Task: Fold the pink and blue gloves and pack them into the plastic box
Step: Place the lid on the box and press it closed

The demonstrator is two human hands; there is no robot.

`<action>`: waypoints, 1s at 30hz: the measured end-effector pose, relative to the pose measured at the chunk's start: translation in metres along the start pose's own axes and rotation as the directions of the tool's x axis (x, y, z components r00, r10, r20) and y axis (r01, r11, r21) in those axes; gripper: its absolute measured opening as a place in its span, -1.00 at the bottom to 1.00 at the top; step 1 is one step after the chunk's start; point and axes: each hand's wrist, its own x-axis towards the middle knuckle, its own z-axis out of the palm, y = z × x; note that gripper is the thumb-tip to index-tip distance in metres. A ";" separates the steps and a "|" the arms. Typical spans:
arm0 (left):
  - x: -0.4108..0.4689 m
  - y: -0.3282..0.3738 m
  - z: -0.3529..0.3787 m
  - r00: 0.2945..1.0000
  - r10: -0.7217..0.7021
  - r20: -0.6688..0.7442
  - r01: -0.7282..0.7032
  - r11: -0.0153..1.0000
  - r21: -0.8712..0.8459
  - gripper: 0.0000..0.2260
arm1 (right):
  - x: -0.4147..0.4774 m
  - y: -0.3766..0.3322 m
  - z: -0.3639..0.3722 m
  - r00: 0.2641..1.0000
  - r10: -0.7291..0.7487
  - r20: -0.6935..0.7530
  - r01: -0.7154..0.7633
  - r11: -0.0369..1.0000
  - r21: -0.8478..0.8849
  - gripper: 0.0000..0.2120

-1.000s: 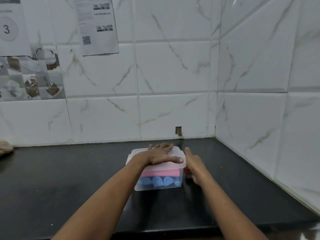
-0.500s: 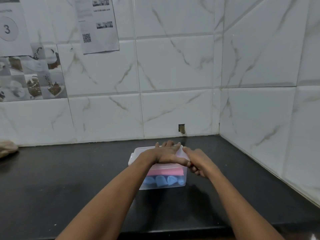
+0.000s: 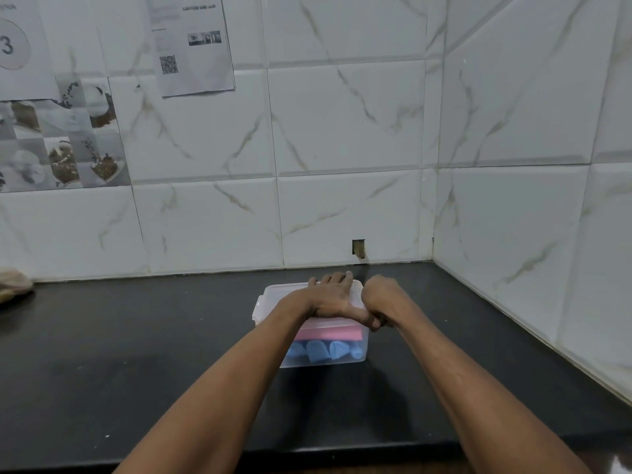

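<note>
— Nearest the camera? Two bare forearms reaching forward over the black counter [image 3: 136, 354].

— And past those? Clear plastic box [image 3: 325, 357] standing on the counter, lid [image 3: 284, 295] on top. Inside, against the near wall, blue glove [image 3: 318, 350] at the bottom with fingertips showing, pink glove [image 3: 328, 335] folded flat just above it.

— Left hand [image 3: 333, 301]? Spread flat, palm down on the lid, fingers reaching over the far edge, thumb along the near right corner. Nothing gripped, only pressing.

— Right hand [image 3: 379, 299]? Curled into a loose fist against the right end of the box, touching the left thumb. Fingers tucked under; cannot tell whether closed on the lid's edge or on nothing.

— Further back? White marbled tile wall [image 3: 342, 148] meeting in a corner at right, small dark notch [image 3: 358, 248] at its foot. Printed sheets [image 3: 191, 46] taped up at left, brown lump [image 3: 13, 283] at the counter's far-left edge.
</note>
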 end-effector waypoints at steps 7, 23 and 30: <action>0.000 0.000 0.000 0.999 -0.024 -0.024 0.023 0.998 -0.061 0.26 | -0.002 0.000 0.000 0.999 -0.032 0.023 0.031 0.999 0.035 -0.67; 0.003 -0.002 0.001 1.000 0.002 -0.020 -0.003 0.999 -0.032 0.22 | -0.004 -0.014 -0.003 0.991 -0.120 0.055 0.132 0.925 -0.357 -0.79; -0.016 0.002 -0.011 0.996 0.081 -0.020 -0.083 0.990 -0.118 -0.01 | -0.002 -0.014 0.007 0.991 -0.120 -0.062 0.098 0.953 -0.286 -0.72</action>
